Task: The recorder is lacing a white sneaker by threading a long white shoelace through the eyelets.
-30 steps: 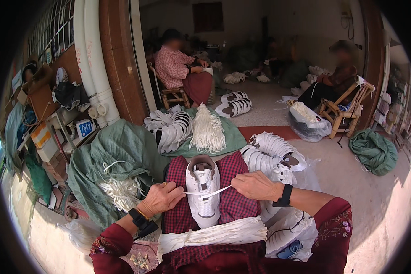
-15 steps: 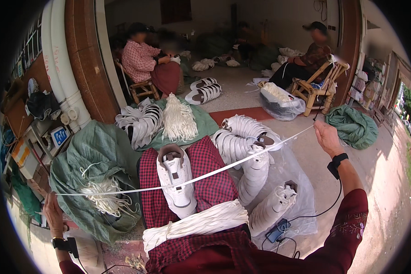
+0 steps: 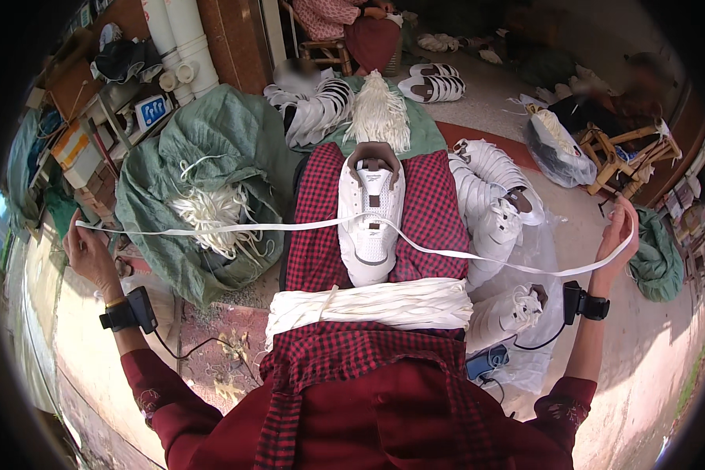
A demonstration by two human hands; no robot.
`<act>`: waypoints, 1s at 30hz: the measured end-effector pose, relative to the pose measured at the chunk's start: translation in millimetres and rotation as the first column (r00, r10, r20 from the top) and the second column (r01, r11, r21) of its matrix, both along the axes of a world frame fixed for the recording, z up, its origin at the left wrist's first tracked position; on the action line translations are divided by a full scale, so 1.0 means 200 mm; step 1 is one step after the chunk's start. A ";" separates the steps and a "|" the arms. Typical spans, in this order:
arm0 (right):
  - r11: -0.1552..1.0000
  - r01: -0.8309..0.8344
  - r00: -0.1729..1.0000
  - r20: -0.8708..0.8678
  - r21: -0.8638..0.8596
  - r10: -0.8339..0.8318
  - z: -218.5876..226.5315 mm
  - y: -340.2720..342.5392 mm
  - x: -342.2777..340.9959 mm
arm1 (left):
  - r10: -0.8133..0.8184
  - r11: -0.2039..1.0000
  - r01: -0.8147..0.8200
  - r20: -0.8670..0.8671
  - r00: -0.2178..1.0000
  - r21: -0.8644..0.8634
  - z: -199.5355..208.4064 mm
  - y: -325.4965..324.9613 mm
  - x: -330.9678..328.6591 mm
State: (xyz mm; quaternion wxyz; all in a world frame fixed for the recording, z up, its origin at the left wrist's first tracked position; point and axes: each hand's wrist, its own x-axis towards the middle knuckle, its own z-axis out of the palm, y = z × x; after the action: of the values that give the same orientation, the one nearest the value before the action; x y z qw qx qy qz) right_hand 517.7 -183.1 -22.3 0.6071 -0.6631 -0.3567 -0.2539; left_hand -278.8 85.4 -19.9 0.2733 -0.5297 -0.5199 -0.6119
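Note:
A white sneaker [image 3: 359, 259] with a brown collar rests on my lap, heel away from me, on red-and-black checked cloth [image 3: 429, 207]. One long white shoelace [image 3: 274, 227] passes through the lower part of its lacing. At the far left my left hand [image 3: 91, 258] pinches one end of the lace. My right hand [image 3: 617, 235], out to the right, has its fingers closed on the other end, and the lace droops between shoe and hand. Nearer my waist lies a thick bundle of white shoelaces [image 3: 368, 307].
A green sack [image 3: 153, 188] with loose white laces stands left. Several white shoes [image 3: 503, 223] sit right, by clear plastic and a phone [image 3: 487, 362]. Beyond are a lace heap [image 3: 376, 117], stacked shoes [image 3: 313, 110], a bamboo chair [image 3: 611, 157] and seated people. Cables trail from my wrist straps.
The lace was stretched straight and taut; now it sags, mostly on the right. My right hand has come lower and nearer, and my left hand is farther out. The head view has shifted.

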 end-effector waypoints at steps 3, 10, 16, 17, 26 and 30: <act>0.820 -0.570 0.814 -0.163 -0.049 0.557 -0.16 0.36 -0.46 | -0.408 0.905 0.423 0.186 0.894 -0.049 -0.07 0.02 0.46; 0.296 -0.931 0.355 -0.349 -0.212 0.867 -0.30 0.75 -1.00 | -0.751 0.025 0.973 0.638 0.169 -0.228 -0.30 -0.12 1.50; 0.303 -0.839 0.464 -0.302 -0.452 0.833 -0.22 0.74 -1.05 | -0.695 -0.176 0.963 0.718 0.026 -0.205 -0.45 -0.16 1.68; 0.295 -0.850 0.453 -0.320 -0.436 0.832 -0.23 0.73 -1.05 | -0.708 -0.169 0.961 0.706 0.035 -0.217 -0.45 -0.17 1.68; 0.229 -0.890 0.389 -0.394 -0.393 0.833 -0.31 0.78 -1.02 | -0.766 -0.082 0.964 0.634 0.100 -0.252 -0.50 -0.20 1.67; 0.329 -0.740 0.519 -0.187 -0.586 0.834 -0.20 0.79 -1.14 | -0.715 -0.106 0.954 0.689 0.122 -0.279 -0.47 -0.23 1.68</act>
State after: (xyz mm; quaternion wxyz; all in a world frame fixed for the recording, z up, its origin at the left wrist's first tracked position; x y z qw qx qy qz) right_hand 288.7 -24.8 -62.7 0.3796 -0.5388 -0.7365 0.1521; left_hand 57.3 40.3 -114.8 -0.4974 -0.6822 -0.2693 -0.4633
